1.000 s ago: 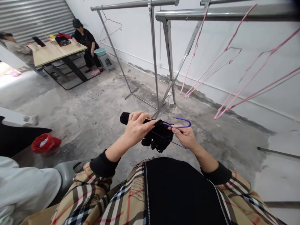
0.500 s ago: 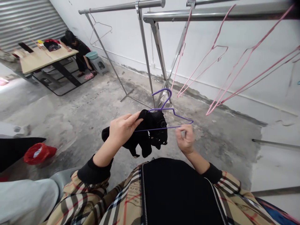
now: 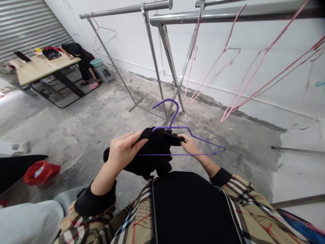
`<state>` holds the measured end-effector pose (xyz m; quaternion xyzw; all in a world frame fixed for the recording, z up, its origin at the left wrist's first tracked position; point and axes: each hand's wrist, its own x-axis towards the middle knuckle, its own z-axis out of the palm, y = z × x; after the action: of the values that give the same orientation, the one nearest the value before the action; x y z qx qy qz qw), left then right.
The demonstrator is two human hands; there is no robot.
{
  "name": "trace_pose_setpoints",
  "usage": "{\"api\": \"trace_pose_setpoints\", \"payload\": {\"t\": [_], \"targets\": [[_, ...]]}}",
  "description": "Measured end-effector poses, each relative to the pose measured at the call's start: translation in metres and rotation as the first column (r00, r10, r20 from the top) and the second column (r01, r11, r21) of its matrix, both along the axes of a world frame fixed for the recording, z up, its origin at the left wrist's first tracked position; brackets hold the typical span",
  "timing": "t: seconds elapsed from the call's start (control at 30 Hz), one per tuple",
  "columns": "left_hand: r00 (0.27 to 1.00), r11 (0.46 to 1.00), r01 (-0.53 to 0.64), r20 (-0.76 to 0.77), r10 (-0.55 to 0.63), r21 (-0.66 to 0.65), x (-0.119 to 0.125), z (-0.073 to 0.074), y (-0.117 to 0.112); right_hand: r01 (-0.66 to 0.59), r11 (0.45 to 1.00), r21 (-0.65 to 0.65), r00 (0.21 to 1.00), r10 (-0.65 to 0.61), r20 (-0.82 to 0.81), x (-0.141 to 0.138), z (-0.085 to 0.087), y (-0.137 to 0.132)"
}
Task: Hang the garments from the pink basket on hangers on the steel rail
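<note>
A purple wire hanger [image 3: 203, 140] is in front of me, its hook upward and its left shoulder inside a black garment [image 3: 154, 147]. My left hand [image 3: 124, 149] is closed on the garment's upper left part, over the covered end of the hanger. With thumb and fingers, my right hand [image 3: 189, 145] pinches the garment's right edge, close to the hanger's neck. The hanger's right shoulder sticks out bare past my right hand. Folds of the garment hang below the hanger's bottom bar.
Pink hangers [image 3: 228, 51] hang from a metal rack [image 3: 228, 15] at the upper right. Another rack [image 3: 122, 9] stands behind. A person [image 3: 81, 56] bends beside a table [image 3: 45, 69] at the far left. A red bag [image 3: 42, 172] is on the floor at left.
My right hand has moved left from the hanger's right end and taken hold of the garment's edge. The hanger and garment have shifted slightly down toward me.
</note>
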<state>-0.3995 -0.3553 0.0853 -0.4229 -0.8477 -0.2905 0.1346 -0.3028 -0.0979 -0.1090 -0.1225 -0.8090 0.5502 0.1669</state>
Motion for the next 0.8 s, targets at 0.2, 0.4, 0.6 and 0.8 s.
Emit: {"api": "trace_pose_setpoints", "payload": {"t": [0.2,0.4,0.6,0.8], "targets": [[0.999,0.988,0.051,0.005,-0.051,-0.143,-0.024,-0.023,-0.042,0.142,0.989,-0.032,0.985,-0.145,-0.092,0.018,0.032,0.066],[0.957,0.964,-0.198,-0.247,0.151,-0.176,-0.037,-0.044,-0.055,0.11,0.984,0.139,0.982,-0.087,-0.165,0.033,0.075,0.074],[0.966,0.972,-0.217,-0.163,0.201,-0.086,-0.046,-0.036,-0.063,0.005,0.974,0.227,0.991,0.025,-0.13,0.041,0.093,0.065],[0.967,0.98,-0.199,-0.169,0.192,-0.027,-0.053,-0.017,-0.068,-0.059,0.958,0.282,0.995,0.08,-0.061,0.037,0.093,0.06]]}}
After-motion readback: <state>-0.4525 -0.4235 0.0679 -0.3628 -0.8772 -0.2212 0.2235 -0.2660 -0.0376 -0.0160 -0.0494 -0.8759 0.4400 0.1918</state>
